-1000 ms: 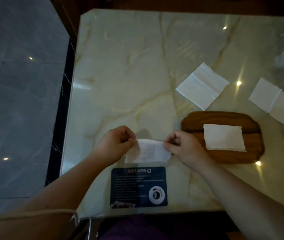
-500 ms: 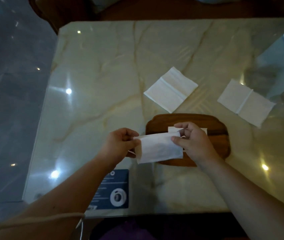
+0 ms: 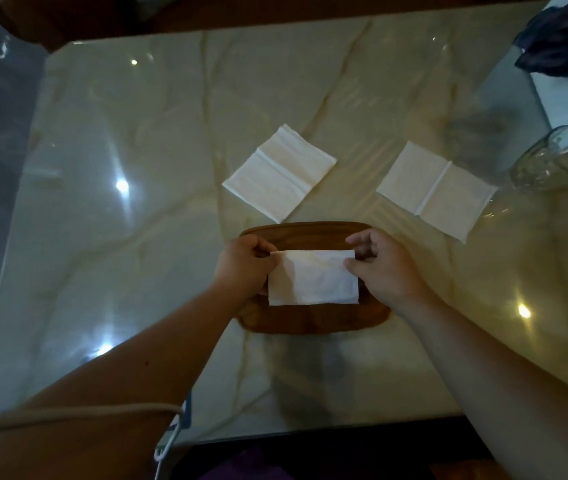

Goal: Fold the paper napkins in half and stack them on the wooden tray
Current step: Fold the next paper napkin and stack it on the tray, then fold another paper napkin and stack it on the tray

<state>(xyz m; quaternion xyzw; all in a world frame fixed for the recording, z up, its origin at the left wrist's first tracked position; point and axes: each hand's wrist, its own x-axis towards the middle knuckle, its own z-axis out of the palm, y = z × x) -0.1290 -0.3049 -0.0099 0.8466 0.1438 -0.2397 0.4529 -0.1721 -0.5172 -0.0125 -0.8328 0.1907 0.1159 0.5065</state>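
A folded white napkin is stretched over the middle of the wooden tray. My left hand pinches its upper left corner and my right hand pinches its right edge. The napkin hides whatever lies under it on the tray. Two unfolded napkins lie flat on the marble table beyond the tray: one at centre, the other to the right.
A clear glass lies on its side at the right edge of the table. A dark blue cloth rests on a white surface at the top right. A blue card peeks out beside my left forearm.
Both hands carried the folded napkin from in front of me over to the tray. It now covers the folded napkin that lay there.
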